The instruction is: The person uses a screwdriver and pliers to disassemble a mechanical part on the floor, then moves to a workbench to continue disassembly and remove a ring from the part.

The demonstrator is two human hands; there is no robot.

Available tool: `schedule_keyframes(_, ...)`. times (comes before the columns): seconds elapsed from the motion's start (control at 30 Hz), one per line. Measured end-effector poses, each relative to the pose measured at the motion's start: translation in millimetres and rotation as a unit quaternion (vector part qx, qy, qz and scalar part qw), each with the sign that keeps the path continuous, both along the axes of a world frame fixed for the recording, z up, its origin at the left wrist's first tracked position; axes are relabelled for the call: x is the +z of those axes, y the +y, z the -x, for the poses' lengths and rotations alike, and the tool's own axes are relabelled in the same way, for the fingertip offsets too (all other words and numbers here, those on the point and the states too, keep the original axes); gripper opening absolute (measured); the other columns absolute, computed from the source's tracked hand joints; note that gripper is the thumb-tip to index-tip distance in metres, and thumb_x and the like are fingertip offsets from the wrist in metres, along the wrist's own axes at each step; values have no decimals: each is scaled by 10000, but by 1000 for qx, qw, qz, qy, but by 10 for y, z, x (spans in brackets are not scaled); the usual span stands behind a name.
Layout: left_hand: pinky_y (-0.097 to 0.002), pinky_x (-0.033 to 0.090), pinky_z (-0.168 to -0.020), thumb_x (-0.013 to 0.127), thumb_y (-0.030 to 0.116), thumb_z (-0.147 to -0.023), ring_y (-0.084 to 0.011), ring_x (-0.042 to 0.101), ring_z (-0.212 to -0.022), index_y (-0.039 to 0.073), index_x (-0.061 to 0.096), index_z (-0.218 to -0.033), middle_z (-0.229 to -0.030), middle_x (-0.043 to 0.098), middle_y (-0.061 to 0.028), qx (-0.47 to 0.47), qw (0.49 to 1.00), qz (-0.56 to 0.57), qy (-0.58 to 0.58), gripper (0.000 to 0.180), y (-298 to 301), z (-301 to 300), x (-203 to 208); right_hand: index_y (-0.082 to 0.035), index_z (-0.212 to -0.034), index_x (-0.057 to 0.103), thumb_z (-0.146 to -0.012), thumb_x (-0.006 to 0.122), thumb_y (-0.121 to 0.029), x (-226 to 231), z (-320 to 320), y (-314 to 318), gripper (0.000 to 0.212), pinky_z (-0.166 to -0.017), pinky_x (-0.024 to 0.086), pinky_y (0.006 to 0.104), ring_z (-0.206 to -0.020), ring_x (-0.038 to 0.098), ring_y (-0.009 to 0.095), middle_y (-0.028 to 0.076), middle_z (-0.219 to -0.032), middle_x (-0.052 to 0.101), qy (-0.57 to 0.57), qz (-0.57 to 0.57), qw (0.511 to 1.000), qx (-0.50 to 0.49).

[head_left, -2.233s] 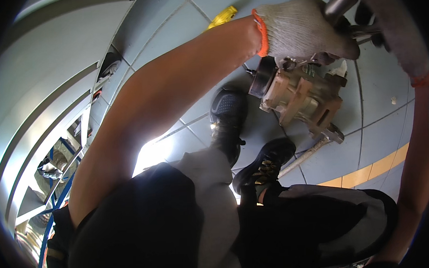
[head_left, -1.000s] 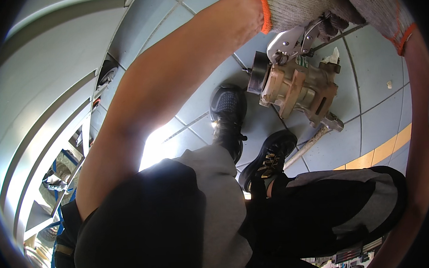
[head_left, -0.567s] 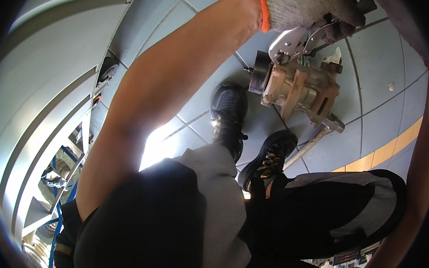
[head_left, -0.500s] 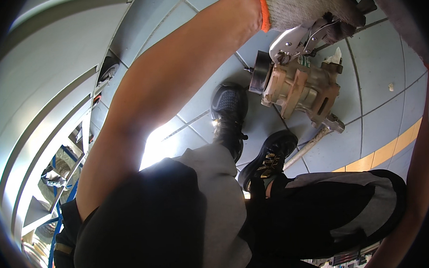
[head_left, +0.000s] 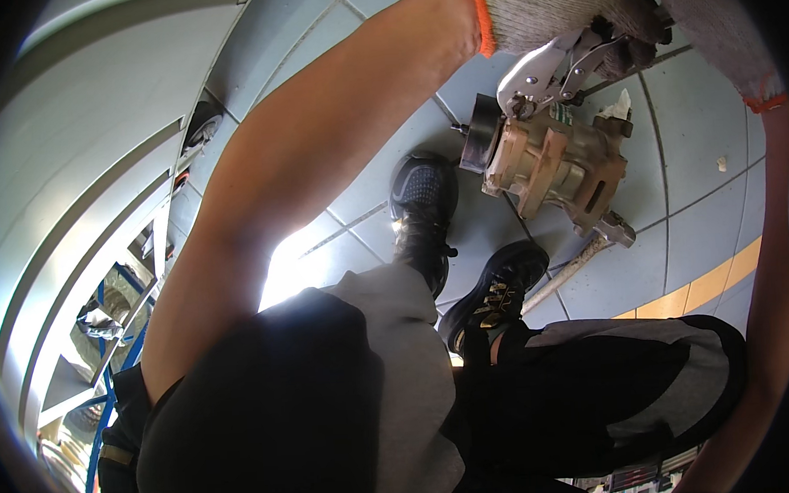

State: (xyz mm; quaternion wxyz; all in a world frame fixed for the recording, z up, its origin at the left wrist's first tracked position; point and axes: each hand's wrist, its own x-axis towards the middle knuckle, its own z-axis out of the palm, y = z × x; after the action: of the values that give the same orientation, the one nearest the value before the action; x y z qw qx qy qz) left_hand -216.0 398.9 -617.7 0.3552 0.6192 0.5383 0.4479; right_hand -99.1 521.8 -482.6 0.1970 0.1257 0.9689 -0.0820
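A used metal compressor-like part [head_left: 555, 162] with a black pulley [head_left: 480, 135] lies on the tiled floor in front of my shoes. Silver locking pliers [head_left: 529, 80] have their jaws at a fitting on its upper side. My left hand [head_left: 561, 10], in a grey knit glove with an orange cuff, is closed around the pliers' handles. My right hand [head_left: 713, 20], gloved the same way, reaches in at the top right beside the left hand and the handle ends. Its fingers are hidden or cut off by the picture's upper edge.
A hammer with a light handle [head_left: 570, 273] lies by the part, close to my right shoe [head_left: 499, 290]. My left shoe [head_left: 423, 196] stands near the pulley. A pale curved panel [head_left: 93, 119] and a frame with blue edges [head_left: 119, 350] are at the left.
My right hand has come further into view, its cuff now showing. The pliers' handle end and my left fingers have shifted slightly; the part lies almost where it was.
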Motion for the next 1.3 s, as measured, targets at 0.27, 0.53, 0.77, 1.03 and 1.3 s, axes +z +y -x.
schedule_keyframes(0.27,-330,624,-704,815,98,-1018,-201,788,-790,-43,826,-1021,-897,814,-128,49,906,202,-367,141,-32,18,262,-159,-1362,738,-1123,568,-316,-39,23,-38,333,-941,641,472,-1015,818,406,245,-1052,805,-8,-13,1000,16)
schedule_keyframes(0.53,-361,632,-727,787,77,-962,-235,800,-825,97,873,-1084,-903,812,-94,-10,973,100,-207,150,15,-23,-120,-169,-1387,736,-1133,552,-322,-50,44,-68,349,-945,641,467,-1018,819,402,247,-1060,807,-6,-19,1000,19)
schedule_keyframes(0.77,-385,641,-743,795,56,-928,-254,807,-844,107,870,-1158,-924,818,-103,-16,994,-99,43,247,34,23,-396,-171,-1388,744,-1136,546,-318,-101,-21,-64,353,-951,641,458,-1014,824,388,248,-1075,814,9,-43,998,39)
schedule_keyframes(1.03,-353,606,-695,803,127,-1028,-191,758,-777,47,833,-1070,-884,789,-73,72,963,252,55,95,281,-351,289,-83,-1269,786,-1111,569,-303,101,157,-209,347,-943,649,447,-1010,821,379,222,-1067,812,-12,127,990,-51)
schedule_keyframes(1.3,-362,568,-654,822,208,-1055,-192,715,-724,-19,777,-1068,-846,745,-94,56,919,235,-313,232,78,-121,157,-37,-1136,816,-1010,661,-190,-96,160,-178,252,-908,658,458,-982,811,376,195,-1054,803,104,-92,980,139)
